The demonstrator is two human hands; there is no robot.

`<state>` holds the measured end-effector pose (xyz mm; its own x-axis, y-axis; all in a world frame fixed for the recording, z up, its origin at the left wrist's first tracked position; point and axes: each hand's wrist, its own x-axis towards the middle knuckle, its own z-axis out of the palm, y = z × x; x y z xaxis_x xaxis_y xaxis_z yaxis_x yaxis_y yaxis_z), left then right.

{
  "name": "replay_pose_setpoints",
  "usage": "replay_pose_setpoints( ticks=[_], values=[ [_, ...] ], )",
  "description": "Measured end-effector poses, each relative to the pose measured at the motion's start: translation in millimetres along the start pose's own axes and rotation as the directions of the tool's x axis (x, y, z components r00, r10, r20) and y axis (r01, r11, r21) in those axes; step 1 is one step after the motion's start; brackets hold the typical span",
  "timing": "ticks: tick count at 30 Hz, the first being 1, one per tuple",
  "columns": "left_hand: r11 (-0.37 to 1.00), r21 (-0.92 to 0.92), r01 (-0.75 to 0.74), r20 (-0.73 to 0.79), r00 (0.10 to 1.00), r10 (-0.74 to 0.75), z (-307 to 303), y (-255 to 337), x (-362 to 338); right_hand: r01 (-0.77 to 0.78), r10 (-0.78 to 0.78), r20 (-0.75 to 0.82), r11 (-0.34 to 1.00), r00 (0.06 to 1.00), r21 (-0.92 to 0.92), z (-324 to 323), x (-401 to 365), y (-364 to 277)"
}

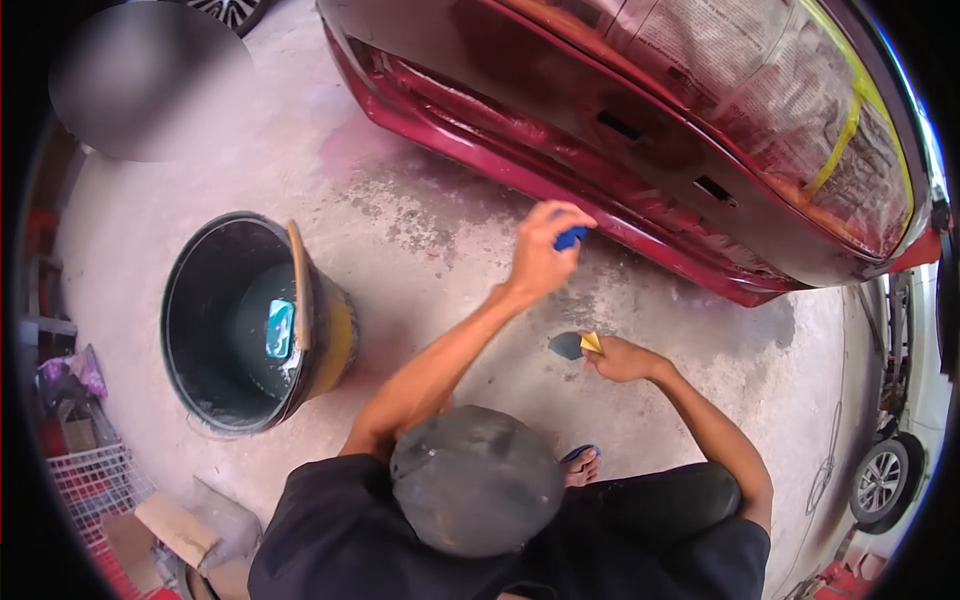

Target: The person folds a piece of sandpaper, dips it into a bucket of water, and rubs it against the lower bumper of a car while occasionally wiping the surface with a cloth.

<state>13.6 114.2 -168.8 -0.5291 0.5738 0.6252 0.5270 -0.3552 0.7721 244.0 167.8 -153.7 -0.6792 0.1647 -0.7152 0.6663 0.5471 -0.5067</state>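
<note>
My left hand [545, 252] is closed around a small blue pad [570, 237], raised near the lower edge of the maroon car bumper [660, 245]. Lower and to the right, my right hand [622, 360] pinches a folded piece of sandpaper [566, 346], dark grey with a yellow corner turned up. It appears over the concrete floor, short of the bumper. To the left of my left forearm stands a black bucket [185, 330] with water in it. A teal and white object [280, 329] lies inside the bucket.
Newspaper [700, 60] held by yellow tape [845, 140] covers the car's rear window. Cardboard boxes [175, 530] and a white wire rack [95, 480] stand at lower left. Another car's wheel [882, 480] shows at right. Wet patches mark the concrete floor [420, 210].
</note>
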Motion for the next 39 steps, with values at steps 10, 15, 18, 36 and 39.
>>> replay_pose_setpoints(
  ticks=[10,15,18,36,39],
  values=[
    [0.496,0.798,0.341,-0.316,0.939,-0.137,-336.9,181.9,48.9,0.347,-0.343,-0.06,0.9,0.937,0.265,-14.7,63.7,-51.5],
    [0.587,0.809,-0.028,0.318,0.861,-0.397,-446.0,39.0,2.6,0.288,-0.287,-0.024,0.946,0.958,0.15,-25.8,30.4,-102.0],
    [0.615,0.788,0.029,0.519,0.506,-0.689,-497.2,-64.0,-56.9,0.233,-0.24,0.032,0.961,0.97,0.148,-25.5,30.1,-84.5],
    [0.216,0.962,0.165,0.248,-0.202,-0.948,-515.5,-1.9,-112.2,0.163,-0.142,-0.087,0.931,0.986,0.327,-35.2,9.5,-65.2],
    [0.183,0.956,0.228,0.231,-0.207,-0.951,-493.9,36.2,-88.6,0.144,-0.119,-0.085,0.899,0.989,0.414,-36.7,6.6,-67.1]
  ],
)
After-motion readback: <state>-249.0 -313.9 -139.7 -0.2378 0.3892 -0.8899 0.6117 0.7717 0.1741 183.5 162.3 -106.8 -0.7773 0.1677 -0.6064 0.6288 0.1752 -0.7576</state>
